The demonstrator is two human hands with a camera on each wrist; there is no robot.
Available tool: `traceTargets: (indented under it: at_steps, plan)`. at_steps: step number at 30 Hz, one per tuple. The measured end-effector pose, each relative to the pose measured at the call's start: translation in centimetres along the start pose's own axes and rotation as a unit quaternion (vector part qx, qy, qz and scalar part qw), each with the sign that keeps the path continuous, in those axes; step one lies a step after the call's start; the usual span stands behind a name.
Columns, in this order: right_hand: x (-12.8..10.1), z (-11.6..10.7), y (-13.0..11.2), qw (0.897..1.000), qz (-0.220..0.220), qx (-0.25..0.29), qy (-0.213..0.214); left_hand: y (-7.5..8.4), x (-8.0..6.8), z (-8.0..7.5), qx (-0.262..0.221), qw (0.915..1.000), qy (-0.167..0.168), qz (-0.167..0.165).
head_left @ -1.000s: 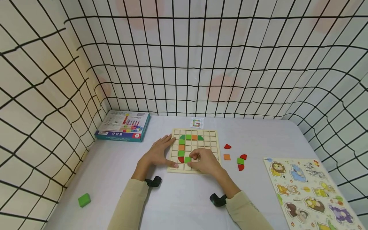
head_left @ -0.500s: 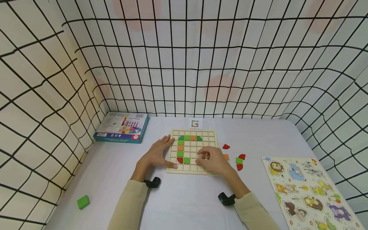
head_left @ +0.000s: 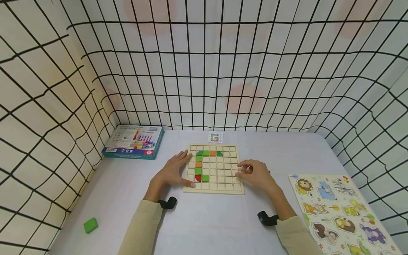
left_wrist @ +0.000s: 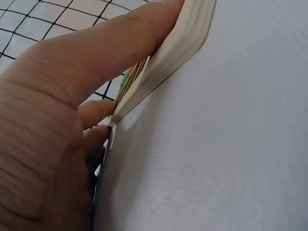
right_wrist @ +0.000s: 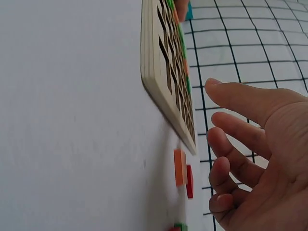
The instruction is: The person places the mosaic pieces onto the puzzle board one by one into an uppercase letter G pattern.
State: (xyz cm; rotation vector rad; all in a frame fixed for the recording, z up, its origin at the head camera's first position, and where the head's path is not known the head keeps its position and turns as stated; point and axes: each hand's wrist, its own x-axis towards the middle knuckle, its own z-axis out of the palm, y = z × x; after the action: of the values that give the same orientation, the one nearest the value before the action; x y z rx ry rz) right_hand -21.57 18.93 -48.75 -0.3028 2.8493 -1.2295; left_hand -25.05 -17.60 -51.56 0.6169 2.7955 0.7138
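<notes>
- On the table (head_left: 204, 226), the board (head_left: 220, 175) is held flat by the left hand (head_left: 173, 171).
- Eight tiles (head_left: 199, 164) are placed; more squares are left bare.
- Loose pieces (right_wrist: 180, 167) are reached for by the open, empty right hand (head_left: 256, 173).

Both forearms, in beige sleeves, reach forward from the near edge of the desk, each with a dark wrist mount. The left hand (head_left: 173, 170) lies flat, palm down, fingers straight and spread, thumb stretched out to the right. The right hand (head_left: 256, 173) hovers a little to the right of it, palm down, fingers (right_wrist: 240, 98) loosely curved and apart, the grip holding nothing.
</notes>
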Motion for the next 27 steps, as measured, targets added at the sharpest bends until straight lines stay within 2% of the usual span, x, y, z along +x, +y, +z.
traceTargets:
  at_steps: [6,14,20,27]
  plan:
    - [-0.3,-1.1,1.4,0.999,0.017,-0.03,0.002,-0.2,-0.1,-0.1,-0.017,0.9999,0.001,-0.003]
    - [-0.6,-2.1,2.8,0.998,0.028,-0.049,-0.017,-0.1,-0.2,-0.1,-0.034,0.9994,0.004,-0.006]
    - [-0.8,-2.3,3.3,0.997,0.027,-0.06,-0.031,-0.3,-0.1,0.1,-0.028,0.9996,-0.006,-0.006]
    - [-0.9,-2.2,3.3,0.997,0.029,-0.066,-0.027,-0.2,0.0,0.0,-0.027,0.9996,0.004,-0.002]
